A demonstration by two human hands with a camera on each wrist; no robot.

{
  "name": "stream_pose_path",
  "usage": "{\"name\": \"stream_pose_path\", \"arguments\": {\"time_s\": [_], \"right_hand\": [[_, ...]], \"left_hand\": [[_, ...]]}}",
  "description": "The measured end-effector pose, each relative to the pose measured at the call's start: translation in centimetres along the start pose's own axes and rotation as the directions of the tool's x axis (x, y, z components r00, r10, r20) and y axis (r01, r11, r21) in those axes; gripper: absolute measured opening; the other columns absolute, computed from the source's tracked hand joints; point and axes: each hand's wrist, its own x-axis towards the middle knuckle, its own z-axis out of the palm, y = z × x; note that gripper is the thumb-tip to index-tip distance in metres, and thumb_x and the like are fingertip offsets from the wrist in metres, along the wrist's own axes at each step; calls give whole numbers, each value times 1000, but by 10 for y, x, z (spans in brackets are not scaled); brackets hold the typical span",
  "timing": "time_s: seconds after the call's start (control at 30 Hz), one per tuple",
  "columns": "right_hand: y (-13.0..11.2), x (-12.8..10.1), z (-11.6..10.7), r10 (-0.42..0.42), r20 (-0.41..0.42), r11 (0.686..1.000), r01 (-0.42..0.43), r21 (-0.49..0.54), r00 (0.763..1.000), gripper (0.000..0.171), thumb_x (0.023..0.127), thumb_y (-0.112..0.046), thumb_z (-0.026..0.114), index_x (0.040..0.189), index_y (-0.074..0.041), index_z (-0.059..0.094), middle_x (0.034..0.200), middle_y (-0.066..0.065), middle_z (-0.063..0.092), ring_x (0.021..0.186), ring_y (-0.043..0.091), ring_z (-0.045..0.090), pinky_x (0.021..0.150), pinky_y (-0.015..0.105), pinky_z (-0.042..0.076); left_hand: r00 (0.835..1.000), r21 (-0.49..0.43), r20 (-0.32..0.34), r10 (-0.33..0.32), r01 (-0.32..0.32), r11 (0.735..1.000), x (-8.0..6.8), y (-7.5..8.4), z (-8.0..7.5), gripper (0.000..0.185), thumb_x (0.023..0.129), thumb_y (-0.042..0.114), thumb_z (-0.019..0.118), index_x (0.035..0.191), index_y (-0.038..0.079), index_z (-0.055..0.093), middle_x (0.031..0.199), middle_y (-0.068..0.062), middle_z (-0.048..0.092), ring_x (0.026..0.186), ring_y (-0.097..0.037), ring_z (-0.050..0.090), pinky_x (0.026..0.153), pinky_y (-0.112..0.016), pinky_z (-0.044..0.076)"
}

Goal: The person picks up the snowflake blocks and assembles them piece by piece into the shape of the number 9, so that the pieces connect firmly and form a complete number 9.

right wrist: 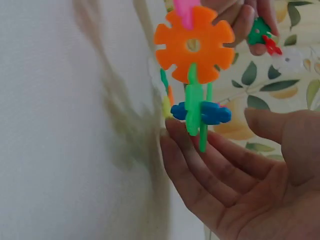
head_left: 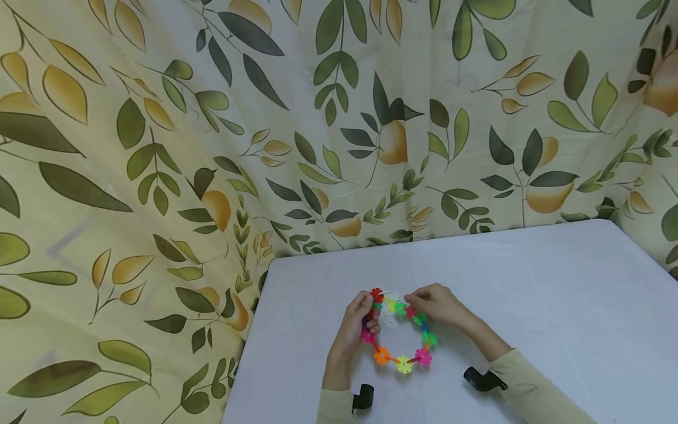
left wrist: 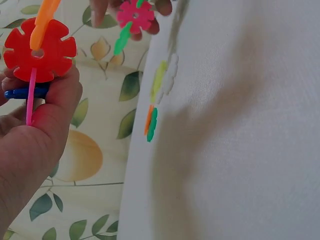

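A ring of colourful snowflake discs (head_left: 402, 364) hangs between both hands just above the white table (head_left: 529, 282). My left hand (head_left: 365, 312) pinches its left side; in the left wrist view the thumb and fingers (left wrist: 60, 95) grip a red disc (left wrist: 40, 50) and a blue piece (left wrist: 22, 93). My right hand (head_left: 418, 306) is at the ring's upper right. In the right wrist view its fingers (right wrist: 200, 165) lie straight under a green and blue piece (right wrist: 200, 112), below an orange disc (right wrist: 194, 45), with the thumb standing apart.
A few loose discs (left wrist: 162, 80), white, yellow-green, orange and green, lie on the table near the ring. A leaf-patterned curtain (head_left: 159, 147) hangs behind and left of the table. Black wrist cameras (head_left: 479, 380) sit on both sleeves.
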Motion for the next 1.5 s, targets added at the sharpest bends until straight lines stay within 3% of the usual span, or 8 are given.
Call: {"name": "stream_pose_path", "arguments": {"time_s": [0.13,0.4,0.8,1.03,1.27,1.5], "right_hand": [[2,0,-4,19,62,999,-22,45,998,28,103,-29,68,108,-4,79,89,3,72,76,19,59,63,29,51],[-3,-3,-12,-7,33,996,4,94,999,27,96,-32,78,109,-9,81,100,2,78,89,17,68,72,31,56],[-12,-7,-15,2,-88,984,14,178,996,32,89,-31,84,112,-9,79,104,5,77,84,22,72,77,41,60],[-19,-8,-14,-17,-139,978,45,203,990,33,89,-28,85,114,-8,79,102,6,78,78,23,72,71,33,57],[-26,-11,-12,-45,-164,966,85,242,985,31,88,-23,85,114,-7,78,102,10,78,79,27,73,67,29,56],[-34,-13,-11,-67,-203,972,109,208,977,30,88,-24,86,113,-9,79,102,7,77,73,33,65,58,25,47]], "left_hand": [[1000,-12,-23,10,-10,1000,0,0,-3,32,113,29,44,108,-3,43,80,-4,44,60,-9,36,54,-17,38],[997,-50,-78,8,-12,999,0,1,-4,26,113,31,46,105,7,48,79,-4,46,61,-11,37,55,-18,40],[996,27,-91,25,-22,999,1,1,-3,45,112,31,47,121,-14,42,88,-8,56,65,-13,46,61,-22,49],[994,31,-105,13,-10,999,3,-1,-5,49,111,33,52,125,-13,47,97,-17,59,65,-13,50,62,-22,51],[992,55,-125,3,3,999,3,-3,-4,39,110,32,53,120,-6,54,94,-13,59,66,-14,51,63,-23,53],[991,73,-135,5,5,997,5,-5,-4,42,110,31,53,123,-8,54,95,-15,60,67,-13,53,65,-23,55]]}}
